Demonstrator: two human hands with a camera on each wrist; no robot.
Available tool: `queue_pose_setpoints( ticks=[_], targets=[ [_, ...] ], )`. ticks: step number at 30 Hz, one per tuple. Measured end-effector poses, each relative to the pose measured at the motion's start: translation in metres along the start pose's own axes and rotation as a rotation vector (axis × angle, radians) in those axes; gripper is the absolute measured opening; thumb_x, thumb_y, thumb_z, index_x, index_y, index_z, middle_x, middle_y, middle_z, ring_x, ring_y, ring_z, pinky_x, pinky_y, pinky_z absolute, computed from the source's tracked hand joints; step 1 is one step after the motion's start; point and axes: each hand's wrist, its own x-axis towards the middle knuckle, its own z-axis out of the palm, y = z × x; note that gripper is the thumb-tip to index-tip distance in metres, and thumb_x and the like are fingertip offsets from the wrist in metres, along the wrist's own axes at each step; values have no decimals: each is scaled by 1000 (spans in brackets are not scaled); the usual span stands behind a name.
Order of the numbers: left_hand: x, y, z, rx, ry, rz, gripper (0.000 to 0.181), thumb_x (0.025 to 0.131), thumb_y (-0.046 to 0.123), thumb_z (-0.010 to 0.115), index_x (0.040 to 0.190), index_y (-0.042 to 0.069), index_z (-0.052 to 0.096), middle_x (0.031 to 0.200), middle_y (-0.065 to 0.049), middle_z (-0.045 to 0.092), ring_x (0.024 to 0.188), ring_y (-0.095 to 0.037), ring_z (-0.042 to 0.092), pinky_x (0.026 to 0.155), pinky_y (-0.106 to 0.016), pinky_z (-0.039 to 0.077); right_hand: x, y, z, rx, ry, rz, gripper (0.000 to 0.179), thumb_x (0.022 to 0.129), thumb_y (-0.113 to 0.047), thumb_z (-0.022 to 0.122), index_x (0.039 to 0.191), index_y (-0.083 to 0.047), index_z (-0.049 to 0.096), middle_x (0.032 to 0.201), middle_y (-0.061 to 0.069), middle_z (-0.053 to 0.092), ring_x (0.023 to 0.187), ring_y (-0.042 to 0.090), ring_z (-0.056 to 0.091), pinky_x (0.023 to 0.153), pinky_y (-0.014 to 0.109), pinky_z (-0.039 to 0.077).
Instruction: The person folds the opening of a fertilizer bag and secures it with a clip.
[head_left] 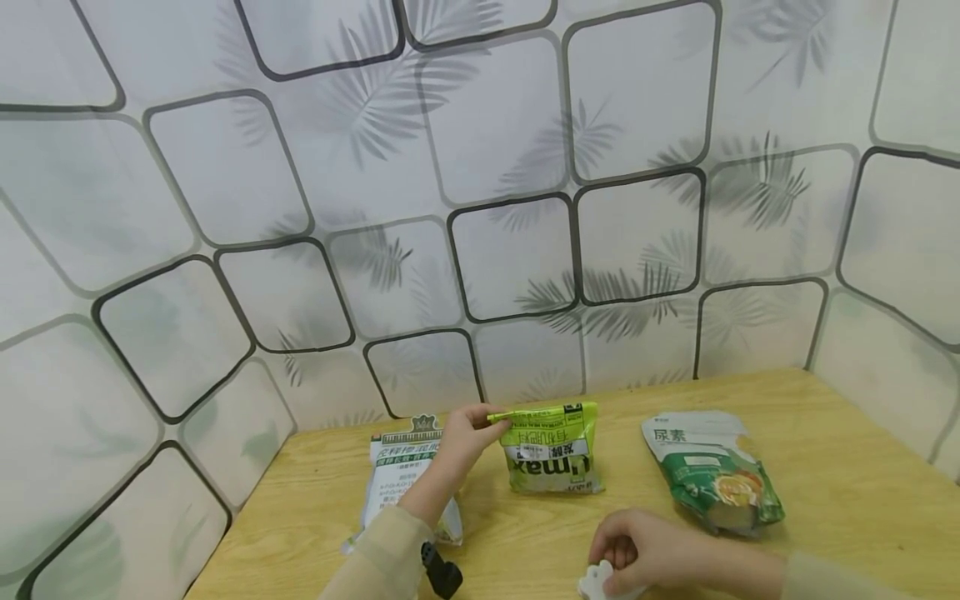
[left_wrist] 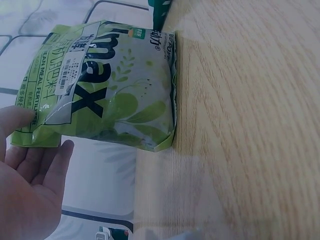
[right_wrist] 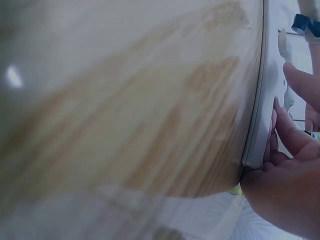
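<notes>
My left hand (head_left: 468, 433) pinches the top left corner of a lime-green fertilizer bag (head_left: 551, 462), which stands upright on the table. In the left wrist view that bag (left_wrist: 115, 85) shows large dark "max" lettering and a leaf print, with the left thumb in front of its top edge. Near the front of the table, my right hand (head_left: 648, 550) grips a flat white object with a scalloped edge (head_left: 595, 578). The right wrist view shows this white object (right_wrist: 265, 100) as a long, thin piece between thumb and fingers; its kind cannot be told.
On the left a white fertilizer bag (head_left: 397, 475) lies partly behind the left forearm. To the right lies a green and white bag (head_left: 716, 471) with an orange fruit picture. A black device (head_left: 441, 573) sits at the left wrist. Patterned cloth (head_left: 510, 250) hangs behind the wooden table (head_left: 847, 467).
</notes>
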Motion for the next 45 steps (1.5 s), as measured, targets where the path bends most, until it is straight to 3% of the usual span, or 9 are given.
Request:
queue_pose_setpoints(
  ticks=[7, 17, 26, 31, 36, 45],
  targets=[
    [-2, -1, 1, 2, 0, -2, 24, 99, 12, 74, 119, -1, 78, 124, -17, 71, 93, -11, 61, 88, -40, 60, -1, -4, 4, -6, 10, 16, 21, 86, 1, 78, 104, 9, 71, 85, -8, 57, 73, 0, 50, 62, 14, 41],
    [-1, 0, 1, -2, 5, 11, 24, 99, 11, 74, 119, -2, 77, 123, -16, 70, 93, -11, 60, 83, -34, 59, 2, 3, 3, -38, 15, 6, 19, 86, 1, 78, 103, 7, 73, 87, -10, 59, 74, -1, 50, 61, 16, 41],
    [-1, 0, 2, -11, -3, -1, 25, 100, 13, 74, 121, -1, 77, 129, -18, 69, 99, -16, 63, 93, -48, 61, 2, 7, 3, -76, 43, -22, 18, 85, 1, 80, 100, 7, 73, 90, -8, 56, 75, -2, 48, 62, 17, 41],
    [-3, 1, 2, -17, -4, 3, 28, 101, 13, 73, 125, -1, 76, 137, -20, 66, 112, -23, 66, 99, -54, 60, 2, 7, 3, -24, 52, 3, 21, 84, 1, 80, 100, 10, 71, 91, -4, 57, 78, 1, 50, 65, 15, 42],
    [-3, 0, 2, -20, -2, -5, 28, 101, 13, 73, 124, -1, 76, 134, -20, 68, 109, -21, 67, 98, -52, 61, 1, 5, 2, 45, 52, 44, 24, 84, 3, 77, 102, 15, 66, 95, 0, 61, 79, 5, 54, 67, 16, 45],
    [-4, 0, 1, -33, -4, -5, 27, 101, 14, 74, 123, -1, 76, 132, -19, 70, 106, -18, 68, 102, -53, 61, 1, 4, 1, 41, 64, 56, 25, 82, 3, 77, 100, 16, 64, 87, -3, 65, 78, 6, 56, 67, 15, 46]
  ],
)
